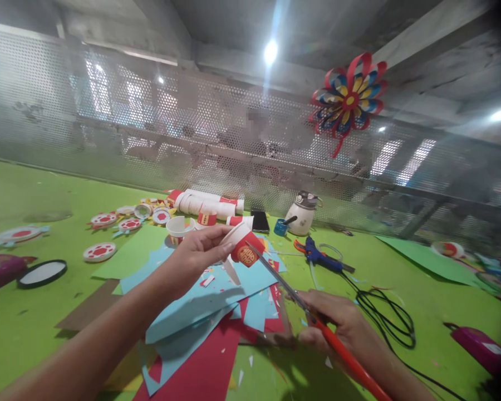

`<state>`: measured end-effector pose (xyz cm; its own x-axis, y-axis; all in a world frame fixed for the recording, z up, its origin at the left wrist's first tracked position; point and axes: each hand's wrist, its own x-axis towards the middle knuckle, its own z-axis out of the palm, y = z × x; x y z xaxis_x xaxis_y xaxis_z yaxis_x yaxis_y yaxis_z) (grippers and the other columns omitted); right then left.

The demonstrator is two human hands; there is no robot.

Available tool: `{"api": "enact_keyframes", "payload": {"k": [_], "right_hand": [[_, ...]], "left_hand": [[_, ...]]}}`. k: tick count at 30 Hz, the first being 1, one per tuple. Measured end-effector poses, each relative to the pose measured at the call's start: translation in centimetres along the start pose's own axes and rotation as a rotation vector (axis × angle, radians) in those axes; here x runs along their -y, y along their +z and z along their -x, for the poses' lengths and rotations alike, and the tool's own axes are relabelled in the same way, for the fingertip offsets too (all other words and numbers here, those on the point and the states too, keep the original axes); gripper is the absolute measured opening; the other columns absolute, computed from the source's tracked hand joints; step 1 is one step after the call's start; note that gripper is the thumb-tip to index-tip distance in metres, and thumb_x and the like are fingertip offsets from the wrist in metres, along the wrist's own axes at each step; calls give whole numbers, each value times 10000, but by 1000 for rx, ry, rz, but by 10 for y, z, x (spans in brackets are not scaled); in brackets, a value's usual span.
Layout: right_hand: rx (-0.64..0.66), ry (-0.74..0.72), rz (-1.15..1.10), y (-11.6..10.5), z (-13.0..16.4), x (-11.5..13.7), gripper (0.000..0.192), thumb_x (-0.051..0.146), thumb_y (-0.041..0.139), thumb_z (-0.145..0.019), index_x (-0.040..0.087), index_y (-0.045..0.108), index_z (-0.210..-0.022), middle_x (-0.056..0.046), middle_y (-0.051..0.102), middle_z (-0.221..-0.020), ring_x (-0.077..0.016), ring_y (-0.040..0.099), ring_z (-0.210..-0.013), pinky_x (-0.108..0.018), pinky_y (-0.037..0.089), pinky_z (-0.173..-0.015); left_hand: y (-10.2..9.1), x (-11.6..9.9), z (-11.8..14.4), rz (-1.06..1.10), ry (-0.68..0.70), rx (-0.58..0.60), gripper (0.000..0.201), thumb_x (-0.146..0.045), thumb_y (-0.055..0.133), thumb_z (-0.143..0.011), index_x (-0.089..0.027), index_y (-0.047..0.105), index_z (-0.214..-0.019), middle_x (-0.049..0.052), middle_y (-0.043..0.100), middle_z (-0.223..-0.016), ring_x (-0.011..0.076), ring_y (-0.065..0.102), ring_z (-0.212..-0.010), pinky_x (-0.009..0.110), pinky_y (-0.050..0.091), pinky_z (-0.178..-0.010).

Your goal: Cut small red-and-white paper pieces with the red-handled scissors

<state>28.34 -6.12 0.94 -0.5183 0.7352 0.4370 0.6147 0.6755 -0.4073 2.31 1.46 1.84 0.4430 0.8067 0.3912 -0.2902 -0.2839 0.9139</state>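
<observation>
My left hand grips a red and white paper cup by its rim, above the pile of paper. The cup is tilted, with a gold pattern on its red side. In my right hand is a pair of scissors with orange-red handles. One blade lies against the red wall of the cup; how far the other reaches behind it is hard to see. Beneath both hands lie light blue paper sheets and a dark red sheet, strewn with small scraps.
Stacked paper cups, a phone and a white jug stand at the back. A blue glue gun trails a black cable on the right. Cut-paper flower discs lie left, before a perforated metal screen.
</observation>
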Motion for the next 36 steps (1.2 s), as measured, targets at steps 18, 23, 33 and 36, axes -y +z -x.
{"api": "enact_keyframes", "payload": {"k": [18, 23, 33, 36], "right_hand": [[7, -5, -45, 0, -1, 2, 487, 568, 461, -870, 150, 662, -1018, -20, 590, -679, -139, 511, -563, -232, 452, -532], [14, -14, -12, 0, -1, 1, 465, 544, 482, -872, 136, 677, -980, -31, 620, -664, -144, 549, -550, -237, 465, -519], [84, 73, -106, 0, -1, 3, 332, 421, 601, -843, 173, 671, -1053, -52, 683, -814, -162, 582, -654, -237, 481, -607], [110, 88, -123, -1, -4, 7, 413, 508, 522, -863, 149, 688, -981, -42, 639, -738, -147, 525, -597, -232, 449, -549]], "left_hand": [[3, 0, 1, 45, -22, 13, 253, -241, 594, -826, -160, 642, -1060, 62, 679, -904, 145, 587, -777, 273, 432, -705], [1, 1, 1, 43, -36, 14, 273, -246, 607, -813, -152, 644, -1067, 61, 668, -890, 130, 564, -740, 260, 423, -688], [6, -4, 1, -49, -60, -78, 251, -281, 580, -820, -138, 681, -1001, 78, 687, -858, 176, 598, -757, 310, 446, -720], [5, -3, 1, -40, -70, -57, 251, -291, 590, -813, -136, 691, -982, 80, 686, -832, 168, 590, -721, 300, 447, -685]]}}
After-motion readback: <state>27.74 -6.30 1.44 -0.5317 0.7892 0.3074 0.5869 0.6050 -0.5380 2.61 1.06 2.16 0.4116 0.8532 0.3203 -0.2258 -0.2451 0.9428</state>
